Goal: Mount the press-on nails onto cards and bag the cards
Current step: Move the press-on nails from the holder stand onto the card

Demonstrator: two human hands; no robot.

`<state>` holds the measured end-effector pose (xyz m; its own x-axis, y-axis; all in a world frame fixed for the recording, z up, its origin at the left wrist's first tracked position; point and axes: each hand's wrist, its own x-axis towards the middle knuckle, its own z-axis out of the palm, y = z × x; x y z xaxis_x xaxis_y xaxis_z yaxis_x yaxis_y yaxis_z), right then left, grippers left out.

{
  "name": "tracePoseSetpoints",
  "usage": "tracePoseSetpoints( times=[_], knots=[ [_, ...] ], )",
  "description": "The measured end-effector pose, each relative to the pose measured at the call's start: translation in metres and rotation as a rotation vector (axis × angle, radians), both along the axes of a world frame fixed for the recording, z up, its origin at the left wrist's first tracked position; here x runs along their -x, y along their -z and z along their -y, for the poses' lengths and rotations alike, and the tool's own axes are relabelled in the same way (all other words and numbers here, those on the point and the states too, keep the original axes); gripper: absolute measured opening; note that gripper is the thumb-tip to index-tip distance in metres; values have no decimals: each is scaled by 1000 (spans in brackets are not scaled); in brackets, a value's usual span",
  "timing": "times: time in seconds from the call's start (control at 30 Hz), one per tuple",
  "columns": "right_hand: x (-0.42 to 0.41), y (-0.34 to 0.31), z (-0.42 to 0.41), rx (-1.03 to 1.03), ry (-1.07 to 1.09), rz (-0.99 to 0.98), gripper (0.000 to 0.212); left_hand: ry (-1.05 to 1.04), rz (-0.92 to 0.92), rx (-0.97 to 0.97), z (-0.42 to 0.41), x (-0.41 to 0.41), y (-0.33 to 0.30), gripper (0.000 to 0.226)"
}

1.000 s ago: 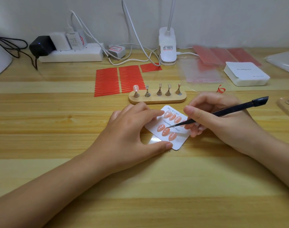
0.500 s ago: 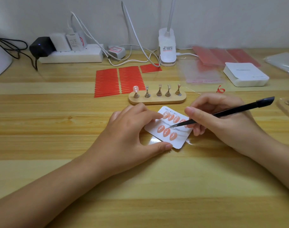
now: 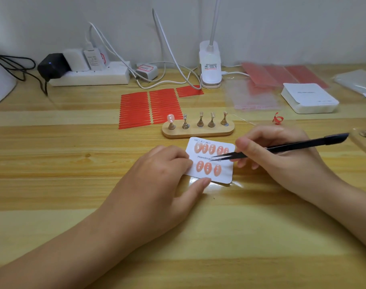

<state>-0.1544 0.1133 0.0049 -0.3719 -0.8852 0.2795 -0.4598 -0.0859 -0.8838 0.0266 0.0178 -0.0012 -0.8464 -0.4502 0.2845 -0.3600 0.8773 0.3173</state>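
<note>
A white card point(image 3: 225, 174) printed "Handmade Nail" lies on the wooden table with several orange press-on nails point(image 3: 207, 168) stuck on it in two rows. My left hand point(image 3: 163, 176) holds the card's left edge between thumb and fingers. My right hand point(image 3: 278, 157) grips black tweezers point(image 3: 282, 148), whose tips hover over the card's middle, just above the lower row. A wooden nail stand point(image 3: 198, 132) behind the card has several metal pegs; one pale pink nail point(image 3: 170, 117) sits on the leftmost peg.
Red adhesive strips point(image 3: 148, 109) lie behind the stand. Clear bags point(image 3: 255, 97) and a white stack of cards point(image 3: 309, 101) sit at the back right. A clip lamp point(image 3: 210, 67), power strip point(image 3: 90, 75) and cables line the wall. A second stand point(image 3: 365, 134) is at the right edge.
My left hand has turned the card from tilted to nearly square with the table edge. The tweezers stayed over the card, with their tips near its middle.
</note>
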Motion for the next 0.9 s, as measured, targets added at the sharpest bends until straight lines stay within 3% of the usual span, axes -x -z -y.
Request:
tracePoseSetpoints(
  times=[0.27,0.5,0.9],
  knots=[
    [6,-1,0,-21,-35,89,17,86,-66,-56,8,-2,1,36],
    [9,1,0,-25,-80,74,19,80,-143,-137,14,1,2,8],
    [6,2,-4,7,-85,-39,24,86,-201,-222,18,1,5,16]
  ],
)
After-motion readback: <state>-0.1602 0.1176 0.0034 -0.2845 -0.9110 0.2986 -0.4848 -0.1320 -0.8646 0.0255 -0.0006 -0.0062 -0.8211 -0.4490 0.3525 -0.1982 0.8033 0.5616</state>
